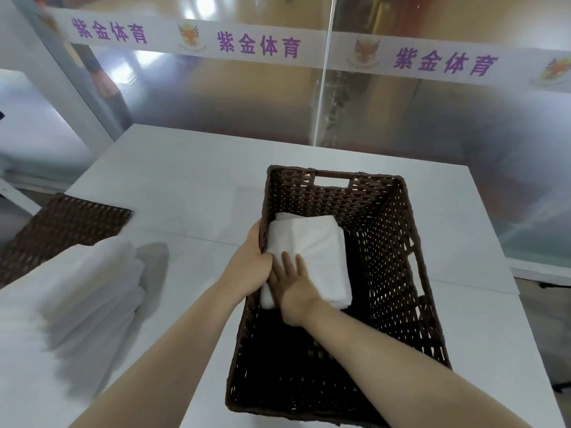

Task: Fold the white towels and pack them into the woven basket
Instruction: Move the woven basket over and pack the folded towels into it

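A dark brown woven basket [398, 242] stands on the white table, right of centre. Inside it, against the left wall, lies a folded white towel [318, 242] on top of another white towel whose edge shows behind. My right hand [293, 285] lies flat on the near part of the top towel, fingers straight. My left hand [251, 264] is at the basket's left wall, thumb outside and fingers hidden inside beside the towel. A blurred pile of white towels [77, 298] lies on the table at the left.
The woven basket lid [61, 230] lies flat at the table's far left. The white table [191, 193] ends at a glass partition with a printed banner [259, 46] behind. The table's right edge runs close to the basket.
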Demonstrator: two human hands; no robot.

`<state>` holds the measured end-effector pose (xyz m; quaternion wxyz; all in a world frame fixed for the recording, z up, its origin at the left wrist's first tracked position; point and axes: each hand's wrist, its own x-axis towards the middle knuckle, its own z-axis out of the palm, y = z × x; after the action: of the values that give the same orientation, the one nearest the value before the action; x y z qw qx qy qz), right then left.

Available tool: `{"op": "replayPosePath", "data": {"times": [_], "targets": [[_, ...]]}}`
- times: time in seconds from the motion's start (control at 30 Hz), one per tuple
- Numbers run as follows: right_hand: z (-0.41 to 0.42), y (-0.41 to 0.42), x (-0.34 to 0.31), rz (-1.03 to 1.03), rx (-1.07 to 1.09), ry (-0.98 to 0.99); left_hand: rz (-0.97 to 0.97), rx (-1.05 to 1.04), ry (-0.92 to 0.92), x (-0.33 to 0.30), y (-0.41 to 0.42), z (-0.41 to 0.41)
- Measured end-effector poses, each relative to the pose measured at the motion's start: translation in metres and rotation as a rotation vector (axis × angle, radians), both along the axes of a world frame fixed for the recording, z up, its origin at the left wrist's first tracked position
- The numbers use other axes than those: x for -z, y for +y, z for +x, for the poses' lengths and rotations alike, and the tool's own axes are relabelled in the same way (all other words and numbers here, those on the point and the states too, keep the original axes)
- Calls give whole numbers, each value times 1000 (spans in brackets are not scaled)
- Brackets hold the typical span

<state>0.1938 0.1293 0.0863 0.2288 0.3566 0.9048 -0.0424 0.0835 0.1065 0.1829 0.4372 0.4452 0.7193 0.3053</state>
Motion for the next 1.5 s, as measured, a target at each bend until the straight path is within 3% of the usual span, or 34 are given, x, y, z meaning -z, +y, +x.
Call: {"op": "replayPosePath", "data": {"times": [0.13, 0.23, 0.4, 0.6, 0.67, 0.73, 0.8, 0.87, 0.97, 1.07, 1.23, 1.5], "targets": [[12, 11, 13, 43, -26, 58, -2, -3, -2, 3, 0, -4], [26, 25, 17, -14, 121, 190, 23, 11, -9, 4, 1, -2], [5, 12, 22, 61, 85, 96, 25, 4, -21, 5, 3, 0], [60, 16, -25, -288, 141, 662, 59, 24, -8, 5, 6, -1], [76, 15, -39, -255, 375, 943, 49, 33, -22, 4, 5, -1], [87, 23, -36, -194, 889, 1201, 36, 29, -37, 3, 4, -2], [93, 30, -25, -254, 1445, 1278, 33, 25, -43, 2, 3, -2], [100, 27, -9, -444, 1848, 1239, 19, 16, -35, 2, 3, -2], [100, 10, 7, -840, 2117, 1322, 11, 17, -34, 1, 3, -3], [85, 11, 21, -970, 2064, 1390, 27, 20, -65, -4, 1, 0], [62, 34, 36, -850, 2065, 1441, 18, 13, -9, 1, 3, 0], [78, 38, 8, -771, 1952, 1108, 13, -1, -13, 1, 3, -1]]}}
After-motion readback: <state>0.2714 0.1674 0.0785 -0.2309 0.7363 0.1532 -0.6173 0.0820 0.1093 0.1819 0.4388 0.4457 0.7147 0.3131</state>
